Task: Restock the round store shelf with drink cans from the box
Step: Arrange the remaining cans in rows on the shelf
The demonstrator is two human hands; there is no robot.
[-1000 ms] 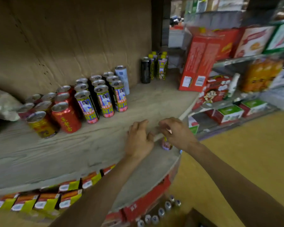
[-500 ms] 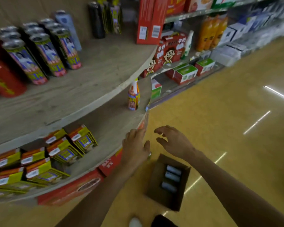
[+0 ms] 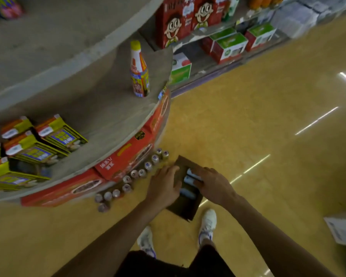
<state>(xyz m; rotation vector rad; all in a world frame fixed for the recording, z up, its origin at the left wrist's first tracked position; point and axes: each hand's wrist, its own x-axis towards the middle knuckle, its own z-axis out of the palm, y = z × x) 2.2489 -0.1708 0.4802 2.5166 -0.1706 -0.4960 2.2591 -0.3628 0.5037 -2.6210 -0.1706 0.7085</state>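
The pale blue drink cans (image 3: 188, 193) lay sideways in the brown cardboard box (image 3: 185, 208) on the floor (image 3: 248, 136), long axes running hand to hand. The right hand (image 3: 214, 185) covered two, grip unclear; the left hand (image 3: 164, 186) rested flat-fingered at the box's edge.

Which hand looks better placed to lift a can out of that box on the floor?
Right, probably. The right hand has its fingers on the cans in the box, while the left hand rests on the box's left edge, beside the cans, touching none that I can see.
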